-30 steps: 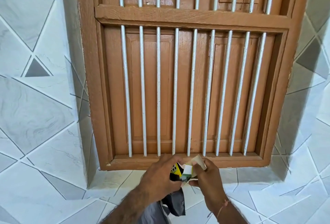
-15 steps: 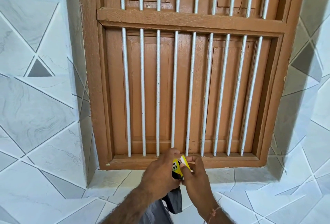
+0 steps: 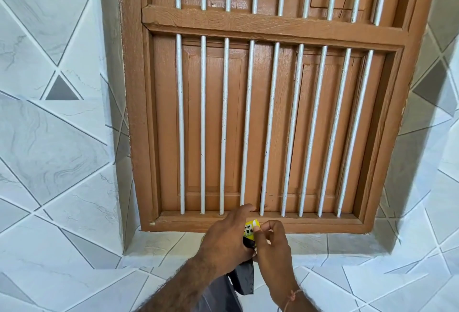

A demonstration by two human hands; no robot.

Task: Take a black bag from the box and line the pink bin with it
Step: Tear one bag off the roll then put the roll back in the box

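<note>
A small yellow box (image 3: pixel 250 230) with black and white print sits between both hands, just in front of the window sill. My left hand (image 3: pixel 227 239) wraps around the box, and a folded black bag (image 3: pixel 244 279) hangs down from under that hand. My right hand (image 3: pixel 272 247) pinches the box's top corner with thumb and fingers. Most of the box is hidden by the hands. The pink bin is not in view.
A brown wooden window (image 3: pixel 260 117) with shut shutters and white vertical bars (image 3: pixel 246 125) fills the view ahead. Its sill (image 3: pixel 310 223) is level with my hands. Grey-white patterned tiles (image 3: pixel 54 162) cover the wall around and the ledge below.
The box's open white flap has been folded shut. Both hands have drawn closer together and nearer the sill. The view has shifted slightly.
</note>
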